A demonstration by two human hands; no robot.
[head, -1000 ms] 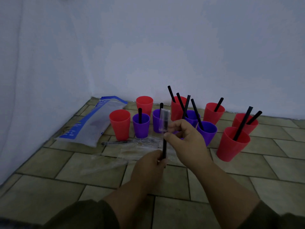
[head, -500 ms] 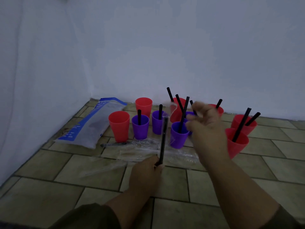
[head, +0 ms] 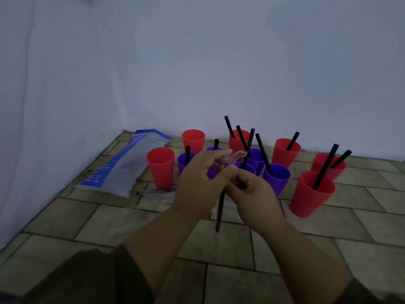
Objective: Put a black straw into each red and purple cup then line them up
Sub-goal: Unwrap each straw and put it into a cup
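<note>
While both hands meet above the tiled floor (head: 65, 249), the head view shows the left hand (head: 197, 185) pinching a clear wrapper (head: 235, 156) between thumb and forefinger. The right hand (head: 252, 194) has its fingers curled close around the upper end of a black straw (head: 219, 211), which hangs near upright between the wrists. Beyond them, red cups (head: 161, 167) and purple cups (head: 276, 178) stand clustered near the wall, several holding straws. A blue-and-white bag (head: 122, 165) lies left of the cluster.

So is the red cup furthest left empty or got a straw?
Empty. Nothing sticks out of the leftmost red cup; its inside looks plain red.
</note>
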